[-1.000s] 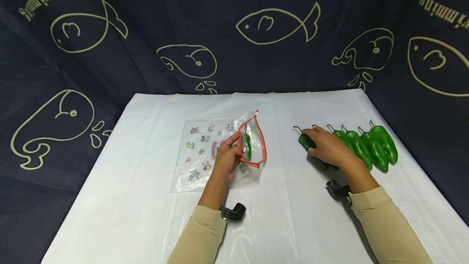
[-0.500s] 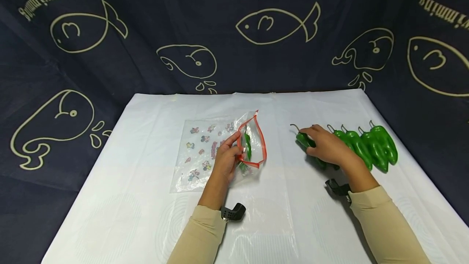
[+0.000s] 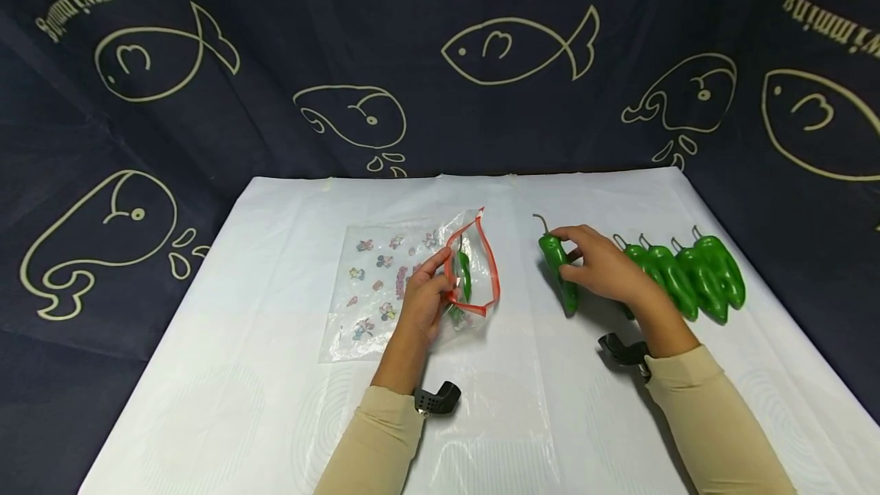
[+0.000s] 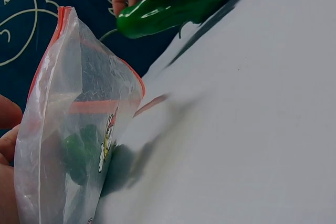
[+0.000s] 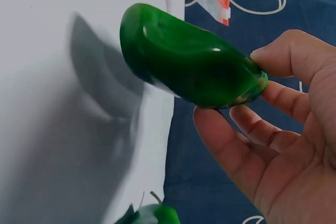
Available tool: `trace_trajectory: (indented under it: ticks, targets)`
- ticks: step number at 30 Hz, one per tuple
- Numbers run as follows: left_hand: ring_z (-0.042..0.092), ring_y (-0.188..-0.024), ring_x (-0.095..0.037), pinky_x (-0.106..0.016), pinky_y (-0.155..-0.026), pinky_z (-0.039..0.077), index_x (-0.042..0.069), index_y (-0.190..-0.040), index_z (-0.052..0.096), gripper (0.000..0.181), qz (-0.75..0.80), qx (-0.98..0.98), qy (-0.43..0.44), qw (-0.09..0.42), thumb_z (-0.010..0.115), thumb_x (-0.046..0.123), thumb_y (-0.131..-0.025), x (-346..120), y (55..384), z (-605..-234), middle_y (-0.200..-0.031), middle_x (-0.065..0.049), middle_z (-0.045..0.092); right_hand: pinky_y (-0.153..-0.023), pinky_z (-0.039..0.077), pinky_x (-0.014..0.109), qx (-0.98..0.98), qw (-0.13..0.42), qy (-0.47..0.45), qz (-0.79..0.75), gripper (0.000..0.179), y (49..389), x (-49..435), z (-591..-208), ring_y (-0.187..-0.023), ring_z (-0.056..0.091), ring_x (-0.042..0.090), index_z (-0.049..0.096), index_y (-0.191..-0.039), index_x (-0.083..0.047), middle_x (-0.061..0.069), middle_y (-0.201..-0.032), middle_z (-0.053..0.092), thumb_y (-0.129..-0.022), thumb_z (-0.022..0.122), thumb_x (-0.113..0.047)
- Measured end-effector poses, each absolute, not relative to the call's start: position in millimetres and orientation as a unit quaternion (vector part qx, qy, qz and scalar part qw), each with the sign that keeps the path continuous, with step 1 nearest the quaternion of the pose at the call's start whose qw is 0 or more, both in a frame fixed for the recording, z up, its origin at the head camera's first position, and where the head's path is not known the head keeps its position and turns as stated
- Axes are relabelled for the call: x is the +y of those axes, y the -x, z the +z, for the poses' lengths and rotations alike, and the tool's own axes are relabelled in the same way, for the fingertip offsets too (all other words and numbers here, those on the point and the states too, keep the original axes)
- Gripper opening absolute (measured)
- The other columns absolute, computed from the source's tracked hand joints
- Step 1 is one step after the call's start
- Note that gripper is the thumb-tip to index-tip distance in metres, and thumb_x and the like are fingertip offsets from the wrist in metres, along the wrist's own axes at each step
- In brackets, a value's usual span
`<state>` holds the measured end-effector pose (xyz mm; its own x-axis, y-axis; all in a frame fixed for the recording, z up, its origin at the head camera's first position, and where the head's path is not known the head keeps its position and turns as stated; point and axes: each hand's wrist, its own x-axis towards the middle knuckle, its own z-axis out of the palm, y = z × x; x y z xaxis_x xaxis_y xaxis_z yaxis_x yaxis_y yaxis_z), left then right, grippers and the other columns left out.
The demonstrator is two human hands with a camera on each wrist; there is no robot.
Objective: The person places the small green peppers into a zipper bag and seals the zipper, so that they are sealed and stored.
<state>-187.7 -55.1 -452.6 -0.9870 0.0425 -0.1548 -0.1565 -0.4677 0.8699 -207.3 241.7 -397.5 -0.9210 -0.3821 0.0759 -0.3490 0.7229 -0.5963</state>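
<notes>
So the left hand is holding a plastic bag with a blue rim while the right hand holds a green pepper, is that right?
Not quite: the rim is red, as the head view shows. The left hand does hold the plastic bag, and the right hand a green pepper.

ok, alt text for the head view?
A person's right hand holds a green pepper to the right of a clear printed bag, which the left hand grips near its open end. More green peppers lie side by side farther right on the white table.
</notes>
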Motion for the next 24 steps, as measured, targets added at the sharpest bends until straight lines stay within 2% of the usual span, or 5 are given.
trace_trajectory:
  ticks: [9, 20, 24]
  targets:
    - [0.051, -0.071, -0.012, -0.016, -0.055, 0.048, -0.003, -0.143, 0.049, 0.072, 0.855, 0.513, 0.057, 0.054, 0.046, -0.013, -0.072, -55, 188, -455, -0.144, -0.012, 0.047, -0.082, 0.054, 0.047, 0.907, 0.043, 0.191, -0.374, 0.058, 211, 229, -399, -0.11, 0.06, 0.039, 0.047, -0.142, -0.005, 0.017, -0.141, 0.047, -0.088, 0.066, -0.006]
    - [0.053, -0.072, -0.012, -0.016, -0.057, 0.05, -0.003, -0.142, 0.05, 0.072, 0.854, 0.517, 0.037, 0.044, 0.047, -0.011, -0.071, -55, 186, -456, -0.134, -0.011, 0.053, -0.079, 0.053, 0.041, 0.874, 0.05, 0.185, -0.448, 0.059, 219, 206, -399, -0.109, 0.06, 0.033, 0.047, -0.142, -0.007, 0.015, -0.134, 0.053, -0.087, 0.068, -0.006]
    - [0.053, -0.073, -0.012, -0.016, -0.057, 0.049, -0.002, -0.143, 0.05, 0.073, 0.854, 0.516, 0.044, 0.05, 0.046, -0.011, -0.071, -55, 187, -454, -0.139, -0.011, 0.051, -0.078, 0.053, 0.038, 0.86, 0.051, 0.183, -0.473, 0.058, 222, 196, -398, -0.108, 0.06, 0.031, 0.047, -0.142, -0.008, 0.014, -0.135, 0.051, -0.087, 0.068, -0.006]
